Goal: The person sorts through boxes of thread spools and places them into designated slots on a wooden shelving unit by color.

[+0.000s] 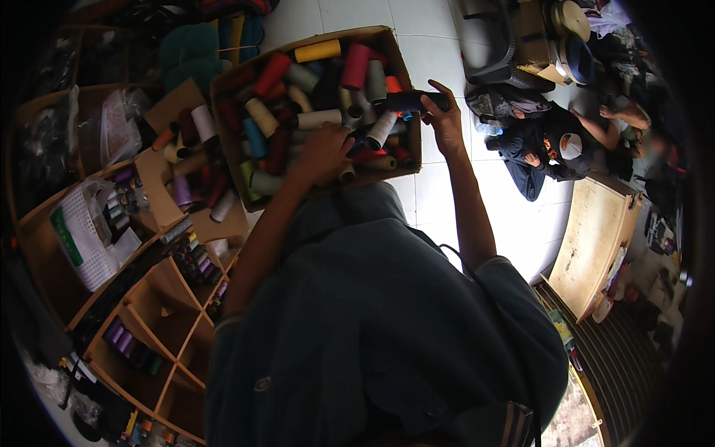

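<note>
In the head view, looked down on from above, a shallow cardboard box [395, 59] is filled with thread spools lying at many angles. By the right hand [445, 123], a dark spool [408, 100] is held above the box's right edge; the fingers are clamped around it, with one fingertip stretched up clear of it. The left hand [328, 154] is lowered over the spools near the middle of the box's near edge, its fingers bent downward; whether anything is gripped by them cannot be told. Beside those fingers a cream spool [320, 119] is seen, and between the two hands a white spool [383, 128] is tilted. A yellow spool [317, 50] is laid along the far edge, a blue spool [254, 138] is placed by the left edge, and a lime-green spool [247, 180] is tucked at the near left corner. To the left, more spools are gathered beside an open cardboard flap [155, 186], and wooden shelving [173, 328] is divided into compartments. To the right, on a pale tiled floor [439, 197], a seated person in dark clothes and a light cap [571, 144] is seen.
</note>
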A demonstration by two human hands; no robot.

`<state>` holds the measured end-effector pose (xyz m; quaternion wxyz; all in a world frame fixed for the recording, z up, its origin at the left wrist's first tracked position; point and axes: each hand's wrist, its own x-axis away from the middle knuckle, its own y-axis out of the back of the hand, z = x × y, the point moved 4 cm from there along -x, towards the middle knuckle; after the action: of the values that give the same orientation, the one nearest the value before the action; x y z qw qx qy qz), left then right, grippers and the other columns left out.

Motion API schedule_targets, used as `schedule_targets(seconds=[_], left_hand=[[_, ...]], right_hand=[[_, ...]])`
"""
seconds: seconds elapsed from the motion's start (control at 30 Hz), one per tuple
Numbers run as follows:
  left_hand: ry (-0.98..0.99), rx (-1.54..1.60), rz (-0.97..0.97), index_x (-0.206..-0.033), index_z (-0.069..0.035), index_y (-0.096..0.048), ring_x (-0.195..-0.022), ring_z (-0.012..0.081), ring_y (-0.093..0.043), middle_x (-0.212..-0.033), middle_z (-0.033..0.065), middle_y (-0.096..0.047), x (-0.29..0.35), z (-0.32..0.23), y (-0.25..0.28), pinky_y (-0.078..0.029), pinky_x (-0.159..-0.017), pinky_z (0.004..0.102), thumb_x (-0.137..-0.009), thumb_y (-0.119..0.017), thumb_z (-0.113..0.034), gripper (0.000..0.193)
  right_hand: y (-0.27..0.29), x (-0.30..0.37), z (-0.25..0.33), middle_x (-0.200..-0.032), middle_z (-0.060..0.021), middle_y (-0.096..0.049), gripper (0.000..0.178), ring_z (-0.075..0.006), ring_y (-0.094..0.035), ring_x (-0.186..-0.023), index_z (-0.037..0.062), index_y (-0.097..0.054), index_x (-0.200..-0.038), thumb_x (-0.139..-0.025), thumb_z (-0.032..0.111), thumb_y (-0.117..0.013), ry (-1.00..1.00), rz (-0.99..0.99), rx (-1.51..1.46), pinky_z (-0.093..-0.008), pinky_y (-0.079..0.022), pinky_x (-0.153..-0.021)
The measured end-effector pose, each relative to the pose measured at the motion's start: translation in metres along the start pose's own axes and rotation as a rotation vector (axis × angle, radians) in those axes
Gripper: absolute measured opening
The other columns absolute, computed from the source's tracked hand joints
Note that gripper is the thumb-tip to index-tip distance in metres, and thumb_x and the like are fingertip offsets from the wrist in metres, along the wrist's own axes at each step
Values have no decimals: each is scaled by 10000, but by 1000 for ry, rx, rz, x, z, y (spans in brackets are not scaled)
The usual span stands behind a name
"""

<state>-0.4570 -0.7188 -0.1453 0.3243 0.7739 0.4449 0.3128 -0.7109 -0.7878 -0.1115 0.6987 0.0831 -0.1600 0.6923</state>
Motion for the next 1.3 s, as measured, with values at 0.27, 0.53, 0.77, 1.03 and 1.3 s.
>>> schedule_targets(seconds=[0.27, 0.53, 0.77, 1.03, 1.3], left_hand=[[242, -492, 188, -1015, -67, -649, -1122, 278, -490, -1081, 102, -593, -16, -28, -35, -415, -914, 459, -635, -762, -347, 486], [264, -381, 40, -1160, -47, -554, -1110, 317, -498, -1099, 144, -566, -9, -23, -37, -405, -941, 455, -700, -744, -293, 555], [265, 125, -379, -1190, 13, -511, -1071, 357, -547, -1115, 206, -578, 5, -6, -15, -430, -924, 415, -793, -712, -325, 558], [541, 1226, -506, -1047, -40, -626, -783, 144, -633, -861, 35, -651, 19, 4, 39, -511, -689, 285, -861, -642, -236, 270], [452, 1789, -245, -1104, -24, -555, -866, 209, -643, -1005, 122, -624, 46, 15, 40, -553, -754, 349, -871, -568, -385, 430]], right_hand=[[5, 5, -21, -775, -87, -586, 503, -177, -573, -695, 24, -429, -1287, -912, 303, -617, -64, -62, -442, -317, -477, -660], [-22, 2, -35, -716, -53, -572, 533, -145, -544, -618, 35, -446, -1262, -954, 468, -476, -230, 81, -387, -293, -465, -617], [-62, 7, -44, -786, -60, -582, 440, -148, -579, -605, 73, -528, -1105, -900, 461, -559, -299, 159, -369, -298, -491, -562], [-127, -6, -112, -927, -66, -592, 506, -145, -595, -796, 81, -507, -1220, -943, 503, -470, -148, 215, -256, -298, -503, -706], [-176, 17, -66, -1189, -152, -502, 444, -269, -493, -1075, 55, -505, -1226, -976, 399, -376, 327, 104, 622, -393, -387, -937]])
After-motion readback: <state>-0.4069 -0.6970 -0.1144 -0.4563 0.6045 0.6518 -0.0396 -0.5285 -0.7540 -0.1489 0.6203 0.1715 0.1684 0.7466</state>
